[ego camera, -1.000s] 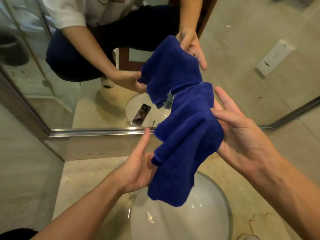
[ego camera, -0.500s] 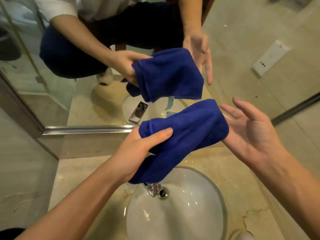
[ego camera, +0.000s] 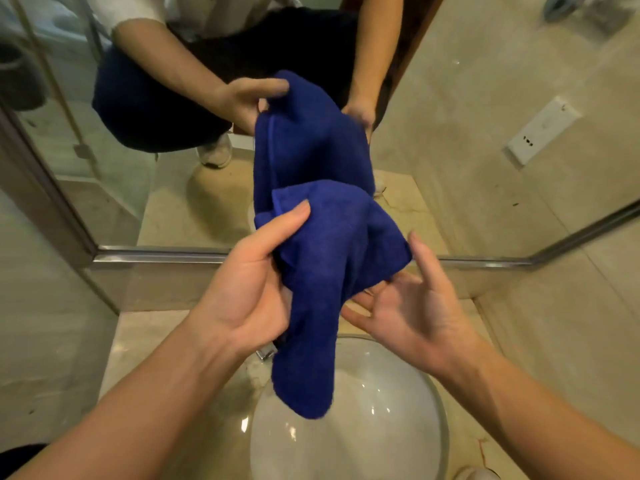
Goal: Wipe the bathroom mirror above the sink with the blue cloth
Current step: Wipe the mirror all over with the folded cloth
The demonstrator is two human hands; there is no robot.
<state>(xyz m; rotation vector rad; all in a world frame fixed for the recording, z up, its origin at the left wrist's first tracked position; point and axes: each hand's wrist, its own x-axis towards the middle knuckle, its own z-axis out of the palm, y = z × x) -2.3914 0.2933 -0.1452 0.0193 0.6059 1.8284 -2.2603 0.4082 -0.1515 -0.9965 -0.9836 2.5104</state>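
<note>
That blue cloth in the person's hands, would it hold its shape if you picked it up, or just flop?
Probably flop: the blue cloth folds over the left hand and a loose end dangles toward the sink. It seems light, since a thumb pinch holds it while the right hand is open. Its fuzzy surface likely grips rather than slips.

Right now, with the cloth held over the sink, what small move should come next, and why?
Probably close the right hand on the blue cloth to bunch it. The left hand grips it, one end hangs loose over the sink, and it is not yet touching the mirror.
</note>
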